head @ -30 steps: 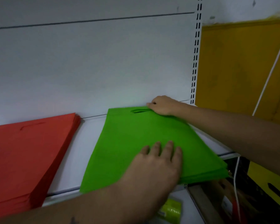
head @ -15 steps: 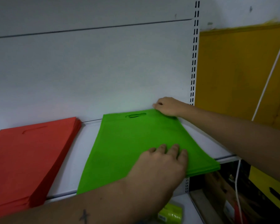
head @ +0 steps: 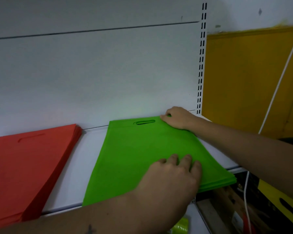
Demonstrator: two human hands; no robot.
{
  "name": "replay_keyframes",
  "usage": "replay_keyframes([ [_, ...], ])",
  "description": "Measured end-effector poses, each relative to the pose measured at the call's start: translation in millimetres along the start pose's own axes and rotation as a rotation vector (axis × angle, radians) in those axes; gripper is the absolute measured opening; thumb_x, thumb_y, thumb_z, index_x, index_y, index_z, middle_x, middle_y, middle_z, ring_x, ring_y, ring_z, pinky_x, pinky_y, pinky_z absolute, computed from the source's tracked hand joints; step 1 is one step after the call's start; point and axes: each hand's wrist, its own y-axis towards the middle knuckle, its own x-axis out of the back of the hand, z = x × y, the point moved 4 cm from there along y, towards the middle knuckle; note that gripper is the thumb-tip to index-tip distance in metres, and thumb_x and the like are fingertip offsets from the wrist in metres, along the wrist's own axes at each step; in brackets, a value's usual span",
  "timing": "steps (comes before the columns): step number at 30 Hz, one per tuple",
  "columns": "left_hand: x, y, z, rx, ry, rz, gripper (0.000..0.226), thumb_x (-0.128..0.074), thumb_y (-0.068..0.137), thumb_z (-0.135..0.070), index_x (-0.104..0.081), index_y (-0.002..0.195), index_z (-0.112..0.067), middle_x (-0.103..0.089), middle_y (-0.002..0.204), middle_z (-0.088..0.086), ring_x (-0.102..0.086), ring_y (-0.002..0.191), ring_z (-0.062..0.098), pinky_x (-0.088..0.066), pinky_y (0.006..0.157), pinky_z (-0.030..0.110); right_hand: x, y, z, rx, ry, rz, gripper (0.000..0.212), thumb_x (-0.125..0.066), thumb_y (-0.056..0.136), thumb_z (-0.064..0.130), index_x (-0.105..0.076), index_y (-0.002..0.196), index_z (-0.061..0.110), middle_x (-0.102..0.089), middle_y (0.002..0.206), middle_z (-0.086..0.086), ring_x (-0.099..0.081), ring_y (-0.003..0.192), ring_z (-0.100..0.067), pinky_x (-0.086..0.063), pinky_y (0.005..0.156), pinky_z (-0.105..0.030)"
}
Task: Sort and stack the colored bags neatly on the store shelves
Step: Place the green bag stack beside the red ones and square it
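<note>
A stack of green bags (head: 147, 154) lies flat on the white shelf (head: 78, 159), its cut-out handle slot (head: 145, 122) at the far edge, close to the shelf's back panel (head: 91, 73). The stack's near right corner hangs a little past the shelf's front lip, and the layered edges show there at about 4 o'clock from the stack's middle.

The left hand (head: 172, 179) rests palm down on the near part of the stack, at roughly 5 o'clock from its middle, fingers straight and laid close together on the top bag. The right hand (head: 178, 118) sits at the far right corner, about 1 o'clock, with fingers curled over the corner's edge; whether it pinches the fabric or only presses it down cannot be told. The two hands are well apart, one at the front and one at the back.

At 9 o'clock from the green stack, with a strip of bare shelf between them, lies a stack of red bags (head: 27, 169), also flat with its handle slot toward the back panel. At 2 o'clock stands a slotted upright (head: 201, 65), and beyond it a yellow wall (head: 247, 78) crossed by a white cord (head: 277, 85). At 4 o'clock, below the shelf, a yellow bag (head: 277, 198) shows.
</note>
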Motion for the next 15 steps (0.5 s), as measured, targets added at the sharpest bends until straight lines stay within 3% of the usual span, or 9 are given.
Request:
replay_keyframes([
  [4, -3, 1, -2, -0.010, 0.031, 0.036, 0.072, -0.080, 0.049, -0.029, -0.064, 0.117, -0.011, -0.069, 0.111, 0.011, -0.070, 0.086, 0.030, -0.059, 0.060, 0.035, 6, -1, 2, 0.027, -0.073, -0.138, 0.041, -0.040, 0.094, 0.047, -0.062, 0.101, 0.014, -0.059, 0.104, -0.010, -0.055, 0.099, -0.027, -0.043, 0.079, -0.033],
  [8, -4, 0, -2, 0.002, -0.023, 0.083, 0.073, -0.081, 0.049, -0.029, -0.064, 0.118, -0.010, -0.067, 0.114, 0.013, -0.069, 0.088, 0.032, -0.059, 0.062, 0.038, 1, 0, 2, 0.028, -0.056, -0.069, 0.033, -0.040, 0.096, 0.044, -0.057, 0.088, 0.017, -0.060, 0.096, -0.009, -0.055, 0.092, -0.025, -0.041, 0.074, -0.030],
  [10, -2, -3, 0, 0.019, -0.073, 0.090, 0.079, -0.079, 0.058, -0.038, -0.056, 0.129, -0.011, -0.060, 0.128, 0.014, -0.064, 0.105, 0.033, -0.057, 0.077, 0.044, 3, 0, 0, 0.000, 0.020, -0.085, 0.028, -0.042, 0.097, 0.039, -0.056, 0.088, 0.016, -0.061, 0.096, -0.009, -0.057, 0.094, -0.027, -0.043, 0.076, -0.031],
  [11, 1, -7, 0, 0.023, -0.141, 0.115, 0.083, -0.073, 0.069, -0.046, -0.043, 0.140, -0.014, -0.045, 0.144, 0.013, -0.051, 0.124, 0.032, -0.048, 0.095, 0.049, 3, -1, -2, -0.020, 0.069, -0.078, 0.028, -0.043, 0.096, 0.039, -0.058, 0.092, 0.015, -0.062, 0.101, -0.010, -0.057, 0.097, -0.028, -0.045, 0.081, -0.033],
  [12, 7, -13, 1, 0.012, -0.236, 0.083, 0.084, -0.062, 0.081, -0.053, -0.025, 0.149, -0.020, -0.022, 0.157, 0.008, -0.027, 0.141, 0.026, -0.027, 0.113, 0.048, 4, -4, -4, -0.044, 0.118, -0.056, 0.033, -0.043, 0.096, 0.042, -0.059, 0.098, 0.014, -0.062, 0.110, -0.012, -0.057, 0.101, -0.028, -0.046, 0.087, -0.034],
  [13, 12, -22, 9, 0.058, -0.377, 0.052, 0.082, -0.049, 0.087, -0.062, -0.009, 0.151, -0.030, 0.001, 0.160, -0.004, -0.003, 0.146, 0.012, -0.003, 0.119, 0.036, 6, -10, -4, -0.069, 0.161, -0.016, 0.041, -0.041, 0.096, 0.047, -0.059, 0.109, 0.012, -0.057, 0.121, -0.014, -0.055, 0.108, -0.029, -0.044, 0.093, -0.035],
  [14, 20, -31, 21, 0.102, -0.474, 0.037, 0.081, -0.038, 0.084, -0.070, 0.001, 0.149, -0.040, 0.015, 0.156, -0.017, 0.013, 0.141, -0.002, 0.014, 0.113, 0.019, 11, -18, -3, -0.093, 0.220, 0.031, 0.049, -0.037, 0.096, 0.051, -0.055, 0.121, 0.012, -0.049, 0.134, -0.014, -0.050, 0.118, -0.029, -0.039, 0.099, -0.035],
  [15, 32, -38, 33, 0.133, -0.482, 0.005, 0.082, -0.031, 0.077, -0.074, 0.003, 0.147, -0.046, 0.021, 0.150, -0.028, 0.020, 0.134, -0.013, 0.020, 0.102, 0.006, 18, -32, -3, -0.125, 0.302, 0.073, 0.055, -0.034, 0.097, 0.053, -0.048, 0.133, 0.014, -0.040, 0.143, -0.012, -0.043, 0.127, -0.028, -0.032, 0.104, -0.035],
])
